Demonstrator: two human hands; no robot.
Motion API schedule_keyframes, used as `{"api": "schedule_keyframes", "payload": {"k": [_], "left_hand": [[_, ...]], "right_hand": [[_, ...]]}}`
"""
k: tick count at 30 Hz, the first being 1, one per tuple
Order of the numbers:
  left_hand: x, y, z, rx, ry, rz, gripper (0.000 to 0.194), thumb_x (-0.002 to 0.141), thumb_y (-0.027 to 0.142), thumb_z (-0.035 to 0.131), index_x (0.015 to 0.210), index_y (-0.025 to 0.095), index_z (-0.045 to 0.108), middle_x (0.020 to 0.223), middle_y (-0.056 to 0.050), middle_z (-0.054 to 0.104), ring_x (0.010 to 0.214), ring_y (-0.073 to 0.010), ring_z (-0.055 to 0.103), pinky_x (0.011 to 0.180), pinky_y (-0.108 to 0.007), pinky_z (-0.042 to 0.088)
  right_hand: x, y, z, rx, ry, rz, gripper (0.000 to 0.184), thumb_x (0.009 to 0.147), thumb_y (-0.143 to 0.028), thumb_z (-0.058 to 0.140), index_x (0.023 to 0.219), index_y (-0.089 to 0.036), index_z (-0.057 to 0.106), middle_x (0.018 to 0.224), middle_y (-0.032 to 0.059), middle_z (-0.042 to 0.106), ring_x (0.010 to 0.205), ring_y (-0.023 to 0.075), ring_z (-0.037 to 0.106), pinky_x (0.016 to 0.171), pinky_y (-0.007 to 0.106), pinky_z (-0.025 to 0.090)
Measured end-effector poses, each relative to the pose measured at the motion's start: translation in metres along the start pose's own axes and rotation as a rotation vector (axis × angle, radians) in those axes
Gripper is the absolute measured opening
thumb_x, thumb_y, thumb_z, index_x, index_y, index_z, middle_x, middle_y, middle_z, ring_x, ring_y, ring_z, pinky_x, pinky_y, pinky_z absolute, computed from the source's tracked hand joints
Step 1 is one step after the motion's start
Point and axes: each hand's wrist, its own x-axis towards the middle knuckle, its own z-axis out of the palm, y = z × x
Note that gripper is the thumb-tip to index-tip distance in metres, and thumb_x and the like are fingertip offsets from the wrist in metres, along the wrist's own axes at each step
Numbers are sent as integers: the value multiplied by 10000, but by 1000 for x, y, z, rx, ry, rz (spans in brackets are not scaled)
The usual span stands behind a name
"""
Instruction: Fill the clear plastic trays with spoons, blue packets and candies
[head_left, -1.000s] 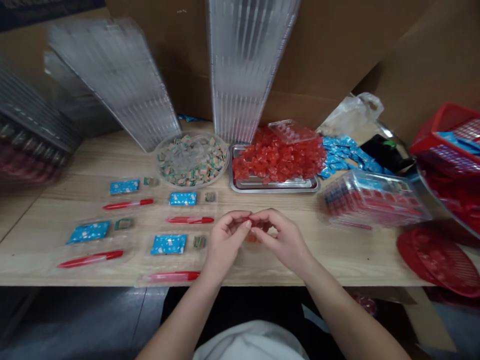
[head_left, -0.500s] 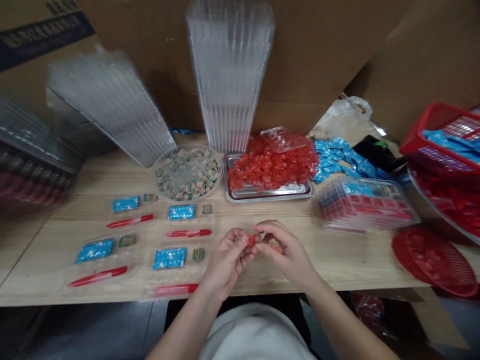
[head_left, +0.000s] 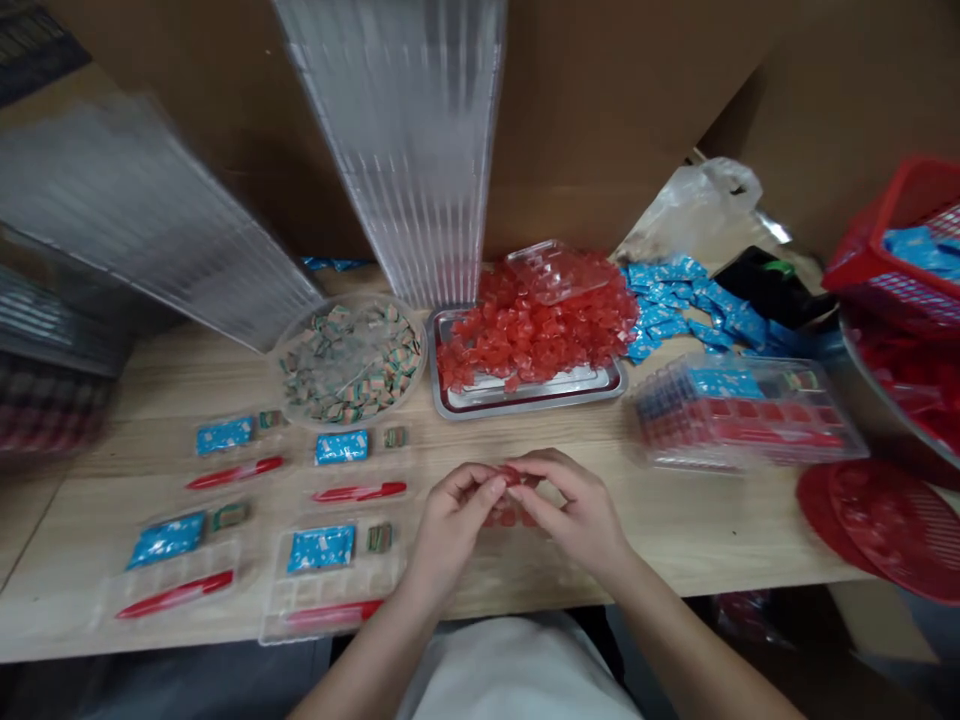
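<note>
In front of me my left hand (head_left: 461,515) and my right hand (head_left: 566,500) meet, fingertips pinched on one small red translucent piece (head_left: 510,474). Fingers partly cover it, so its exact shape cannot be made out. Just below them, several more red pieces (head_left: 514,516) show between the hands, low over the table. To the left lie clear plastic trays (head_left: 270,625), each with a blue packet (head_left: 321,548), a small striped green-brown piece (head_left: 379,538) and a red pen (head_left: 360,492). Beyond my hands a metal tray (head_left: 525,398) bears a heap of red pieces (head_left: 547,320).
A round clear dish (head_left: 281,395) holds many small striped pieces. Tall stacks of clear trays (head_left: 420,150) stand behind. On the right are filled clear boxes (head_left: 750,410), loose blue packets (head_left: 667,300), a red basket (head_left: 862,240) and a shallow red basket (head_left: 900,530).
My view has shifted, so the left-hand trays sit lower and farther left. Both hands have drawn closer together around the red piece, and more red pieces show beneath them.
</note>
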Motion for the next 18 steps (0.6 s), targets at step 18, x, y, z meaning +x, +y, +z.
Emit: {"api": "schedule_keyframes", "payload": {"k": [18], "left_hand": [[-44,-15,-27,697,138,441,174,883,243,478,795,188,617,781,-14,612,768,-137,551,702,-251,422]], "right_hand": [[-20,-13,26,105,-229,121,171,815,-209,605,980,-219,649,892,27,680,814,136,636,683,240,515]]}}
